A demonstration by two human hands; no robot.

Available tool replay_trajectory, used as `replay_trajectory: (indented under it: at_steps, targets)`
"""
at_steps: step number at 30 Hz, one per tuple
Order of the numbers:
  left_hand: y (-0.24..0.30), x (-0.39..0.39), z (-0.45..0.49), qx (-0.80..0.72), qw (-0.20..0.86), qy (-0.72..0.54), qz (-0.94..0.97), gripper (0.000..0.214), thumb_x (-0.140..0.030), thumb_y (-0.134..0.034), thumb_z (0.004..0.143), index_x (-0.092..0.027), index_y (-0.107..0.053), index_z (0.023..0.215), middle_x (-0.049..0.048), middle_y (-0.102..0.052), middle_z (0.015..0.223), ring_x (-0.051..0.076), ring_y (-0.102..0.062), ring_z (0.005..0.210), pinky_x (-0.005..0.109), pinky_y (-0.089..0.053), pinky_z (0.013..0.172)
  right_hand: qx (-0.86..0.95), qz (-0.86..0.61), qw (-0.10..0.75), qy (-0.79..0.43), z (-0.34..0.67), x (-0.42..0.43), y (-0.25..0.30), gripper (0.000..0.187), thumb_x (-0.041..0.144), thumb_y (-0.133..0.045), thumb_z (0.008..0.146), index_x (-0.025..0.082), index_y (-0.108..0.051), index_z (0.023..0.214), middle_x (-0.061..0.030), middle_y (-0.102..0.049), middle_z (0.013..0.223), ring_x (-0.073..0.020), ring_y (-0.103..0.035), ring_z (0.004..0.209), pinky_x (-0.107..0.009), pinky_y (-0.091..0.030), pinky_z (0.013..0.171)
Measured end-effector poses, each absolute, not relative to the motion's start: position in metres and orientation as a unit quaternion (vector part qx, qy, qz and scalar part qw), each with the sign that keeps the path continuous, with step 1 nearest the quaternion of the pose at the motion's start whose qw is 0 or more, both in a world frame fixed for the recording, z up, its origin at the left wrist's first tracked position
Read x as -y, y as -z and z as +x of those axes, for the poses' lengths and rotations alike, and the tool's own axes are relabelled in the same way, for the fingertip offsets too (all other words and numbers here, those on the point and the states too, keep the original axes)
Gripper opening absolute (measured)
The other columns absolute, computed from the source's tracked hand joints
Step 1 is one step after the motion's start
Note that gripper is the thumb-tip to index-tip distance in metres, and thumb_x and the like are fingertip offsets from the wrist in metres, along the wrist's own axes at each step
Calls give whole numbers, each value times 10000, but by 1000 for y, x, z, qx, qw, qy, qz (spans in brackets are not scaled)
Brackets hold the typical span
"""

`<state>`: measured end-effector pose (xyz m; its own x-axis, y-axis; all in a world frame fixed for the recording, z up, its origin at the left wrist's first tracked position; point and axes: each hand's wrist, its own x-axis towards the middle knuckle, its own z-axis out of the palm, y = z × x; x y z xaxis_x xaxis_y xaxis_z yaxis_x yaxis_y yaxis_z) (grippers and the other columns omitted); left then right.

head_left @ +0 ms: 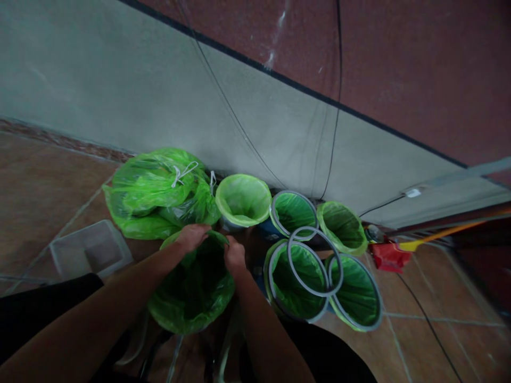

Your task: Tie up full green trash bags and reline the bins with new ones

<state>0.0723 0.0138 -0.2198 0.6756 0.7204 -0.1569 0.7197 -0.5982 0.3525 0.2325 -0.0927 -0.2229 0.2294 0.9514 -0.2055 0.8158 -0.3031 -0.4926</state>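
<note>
In front of me stands a bin lined with a green garbage bag (179, 322), its mouth facing up. The far edge of the bag is pinched in my left hand (194, 236), fingers closed over the rim. A short way to the right, my right hand (235, 254) is also closed on the bag's edge. A stretch of the bag's rim runs between the two hands. The inside of the bin is dark, and I cannot make out its bottom. Just behind my left hand rests a large filled green bag (147, 186) with white ties.
Beside the wall (159, 101) stand several bins with green liners, including a light green one (243, 218). A loose grey ring (340, 268) lies across the right-hand bins. A clear plastic tub (91, 250) is at left, a red dustpan (391, 257) at right. Cables trail there.
</note>
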Motion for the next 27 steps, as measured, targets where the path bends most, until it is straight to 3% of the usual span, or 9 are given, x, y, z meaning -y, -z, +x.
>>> replay_trajectory:
  at_steps: [5, 8, 12, 16, 18, 23, 27]
  targets:
    - [200, -5, 63, -470, 137, 12, 872, 558, -122, -526, 776, -164, -531, 1332, 169, -626, 1282, 349, -560, 1183, 550, -366, 1018, 496, -823, 148, -233, 231, 97, 219, 195, 181, -497, 897, 180, -657, 1009, -77, -712, 875, -198, -657, 806, -261, -415, 692]
    - [186, 2, 54, -549, 129, 18, 826, 700, -192, -578, 757, -185, -401, 1434, 172, -509, 1423, 376, -488, 1252, 582, -377, 992, 430, -859, 174, -215, 226, 115, 220, 237, 146, -455, 899, 155, -654, 1028, -100, -713, 853, -214, -666, 796, -271, -424, 671]
    - [179, 4, 45, -588, 189, 36, 786, 754, -313, -630, 753, -202, -369, 1452, 181, -475, 1454, 389, -487, 1257, 561, -408, 972, 337, -892, 223, -202, 214, 153, 227, 273, 141, -446, 890, 122, -644, 1077, -129, -722, 873, -244, -682, 830, -294, -457, 709]
    - [183, -4, 44, -602, 241, 30, 760, 787, -480, -604, 773, -172, -361, 1456, 188, -522, 1416, 363, -526, 1240, 489, -457, 947, 317, -897, 271, -146, 211, 167, 226, 386, 187, -524, 863, 40, -583, 1216, -225, -671, 1117, -296, -638, 1047, -346, -459, 873]
    - [184, -9, 47, -601, 251, 19, 758, 723, -528, -534, 813, -175, -404, 1430, 162, -602, 1336, 328, -585, 1181, 431, -489, 902, 349, -886, 285, -111, 215, 156, 218, 408, 197, -516, 876, 48, -568, 1253, -226, -630, 1210, -299, -580, 1151, -369, -430, 951]
    - [187, -15, 51, -589, 207, -21, 781, 381, -335, -452, 873, -236, -642, 1188, 63, -747, 1084, 228, -695, 959, 306, -517, 798, 476, -826, 259, -154, 228, 104, 205, 348, 199, -477, 925, 136, -603, 1243, -143, -658, 1196, -235, -579, 1146, -333, -430, 968]
    - [190, -16, 41, -592, 169, -28, 787, 370, -249, -412, 882, -223, -680, 1137, 66, -755, 1061, 224, -703, 933, 299, -519, 797, 521, -812, 164, -208, 233, 89, 214, 333, 185, -497, 918, 160, -609, 1231, -116, -707, 1068, -217, -655, 976, -295, -470, 847]
